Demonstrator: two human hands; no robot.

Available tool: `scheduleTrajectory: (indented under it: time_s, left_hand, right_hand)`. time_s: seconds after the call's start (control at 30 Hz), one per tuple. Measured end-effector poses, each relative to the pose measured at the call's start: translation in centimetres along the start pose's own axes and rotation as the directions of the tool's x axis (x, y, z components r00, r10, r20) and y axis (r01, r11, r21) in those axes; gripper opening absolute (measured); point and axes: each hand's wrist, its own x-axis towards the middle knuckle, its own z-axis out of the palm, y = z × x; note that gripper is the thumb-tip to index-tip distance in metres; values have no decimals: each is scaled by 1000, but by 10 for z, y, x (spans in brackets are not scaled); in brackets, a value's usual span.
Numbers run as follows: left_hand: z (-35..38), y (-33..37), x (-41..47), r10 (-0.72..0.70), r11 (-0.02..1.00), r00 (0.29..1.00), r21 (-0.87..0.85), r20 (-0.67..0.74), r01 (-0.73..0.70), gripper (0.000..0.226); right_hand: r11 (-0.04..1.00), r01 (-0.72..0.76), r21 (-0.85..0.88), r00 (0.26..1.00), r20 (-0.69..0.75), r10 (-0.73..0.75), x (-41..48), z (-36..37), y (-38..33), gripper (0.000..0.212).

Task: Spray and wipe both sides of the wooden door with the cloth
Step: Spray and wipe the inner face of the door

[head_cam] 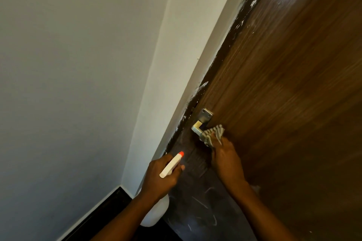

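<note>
Metal handle (198, 127) half under striped cloth (214, 133)

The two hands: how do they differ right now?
The left hand grips a white spray bottle, its orange nozzle pointing toward the door; the right hand holds a striped cloth at the metal handle. The left hand sits lower, nearer the wall; the right hand is higher. Both are curled round a tool.

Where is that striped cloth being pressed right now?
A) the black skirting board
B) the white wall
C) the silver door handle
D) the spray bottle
C: the right hand holds the grey-and-white striped cloth against the silver metal lever handle of the brown wooden door; the left hand grips the white spray bottle apart from it.
</note>
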Motion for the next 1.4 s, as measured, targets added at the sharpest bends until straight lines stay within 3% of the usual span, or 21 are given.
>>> scheduleTrajectory:
  time_s: [0.1, 0.2, 0.27, 0.37, 0.43, 0.53, 0.6, 0.73, 0.8, 0.83, 0.9, 0.97, 1.07, 1.2, 1.23, 1.33, 1.4]
  left_hand:
    - [5, 8, 0, 21, 1000, 1000, 20, -7, -21, 25]
    - [6, 16, -2, 74, 997, 997, 34, -15, -73, 28]
    - [6, 20, 0, 65, 998, 997, -11, -30, -65, 27]
    - [7, 19, 5, 86, 996, 996, 32, 9, -86, 15]
    - [9, 20, 7, 89, 994, 996, 53, 22, -91, 17]
    - [15, 24, 8, 56, 998, 998, 27, 20, -57, 20]
    - [21, 30, 7, 51, 998, 998, 26, 47, -52, 22]
    - [26, 38, 4, 47, 999, 997, 21, 55, -48, 25]
    - [24, 37, 3, 22, 999, 998, 22, 53, -23, 28]
    - [22, 35, 2, 9, 1000, 999, 27, 46, -10, 29]
    - [17, 30, 2, 1, 999, 1000, 32, 23, -2, 32]
    - [11, 24, 2, 5, 998, 1000, 55, 10, -6, 32]
    - [3, 16, 4, 14, 998, 1000, 64, 1, -14, 25]
    - [-1, 6, 7, 22, 997, 1000, 72, -1, -22, 26]
    - [0, 4, 8, 19, 997, 1000, 72, 5, -20, 26]
    - [6, 1, 10, 13, 996, 1000, 83, 7, -13, 25]
    - [11, 1, 11, 32, 996, 999, 82, 4, -32, 26]
  right_hand:
    - [974, 117, -194, 991, -48, -129, 28, 3, -31, 44]
    - [931, 162, -328, 985, 1, -171, 66, 4, -63, 38]
    - [937, 185, -298, 982, 19, -187, 77, 10, -66, 40]
    - [978, 172, -120, 985, 18, -171, 54, 10, -51, 41]
    - [993, 119, -2, 991, -53, -119, 22, 8, -20, 49]
    - [997, 81, -5, 991, -108, -81, -21, -1, 24, 62]
    - [995, 89, -45, 989, -116, -94, -30, -8, 39, 60]
    - [969, 181, -168, 978, -70, -195, -22, 0, 41, 37]
    - [936, 247, -250, 967, -3, -256, -10, 13, 39, 60]
    - [906, 306, -293, 949, 13, -316, -1, 17, 34, 60]
    - [825, 441, -353, 885, 18, -465, 23, 20, 15, 31]
    - [753, 519, -404, 829, 23, -559, 49, 21, -11, 32]
    - [792, 452, -411, 883, 76, -464, 64, 26, -39, 49]
    - [797, 486, -358, 846, -37, -532, 26, 30, 15, 28]
    - [840, 444, -312, 875, -50, -481, 7, 29, 37, 25]
    - [989, 58, -135, 991, -109, -73, -48, 13, 88, 31]
    - [988, -146, -56, 974, -181, 134, -74, -3, 95, 37]
